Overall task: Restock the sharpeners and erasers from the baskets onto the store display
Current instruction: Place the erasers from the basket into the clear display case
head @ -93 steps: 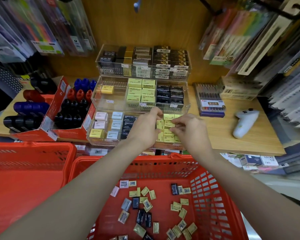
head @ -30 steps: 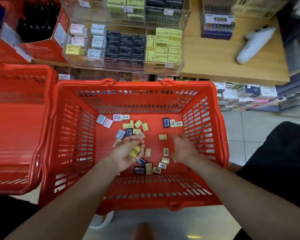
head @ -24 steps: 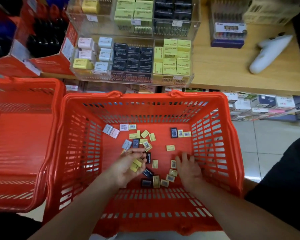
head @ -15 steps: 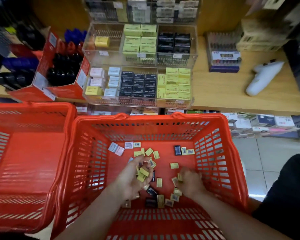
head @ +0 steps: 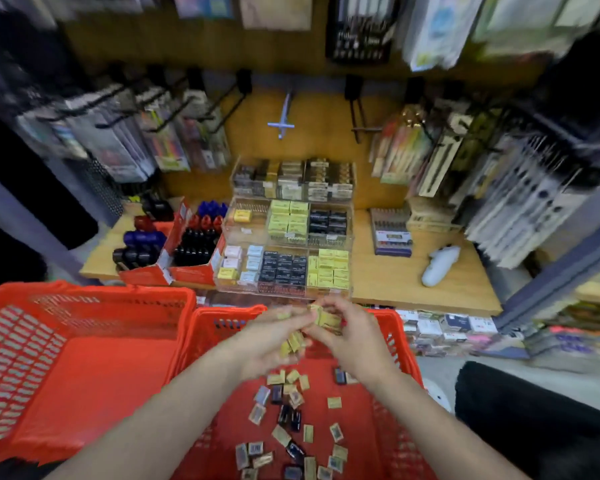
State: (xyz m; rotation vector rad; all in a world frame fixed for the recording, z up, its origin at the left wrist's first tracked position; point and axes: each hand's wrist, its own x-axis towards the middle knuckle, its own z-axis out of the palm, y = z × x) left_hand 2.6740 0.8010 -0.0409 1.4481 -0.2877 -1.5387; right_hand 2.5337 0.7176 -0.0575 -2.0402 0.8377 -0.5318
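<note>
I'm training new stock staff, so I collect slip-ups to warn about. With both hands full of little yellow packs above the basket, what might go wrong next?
1. The left hand holds several yellow packs loosely; some may spill back into the red basket.
2. The right hand pinches only a small stack, which could slip while passing over the basket's far rim.
3. The yellow section of the clear display looks nearly full, so added packs may topple.

Worktop [head: 388,282]: wooden, carrying the stock listed below.
Centre: clear tiered display case [head: 284,289] is standing on it, showing yellow, black and pale small packs in compartments.
Left: two red cardboard boxes [head: 191,275] are sitting just beside the case, holding dark, blue and red items.
Right: white handheld device [head: 439,265] is lying on its side.
Right rear: flat pen box [head: 392,233] is resting near the back.
</note>
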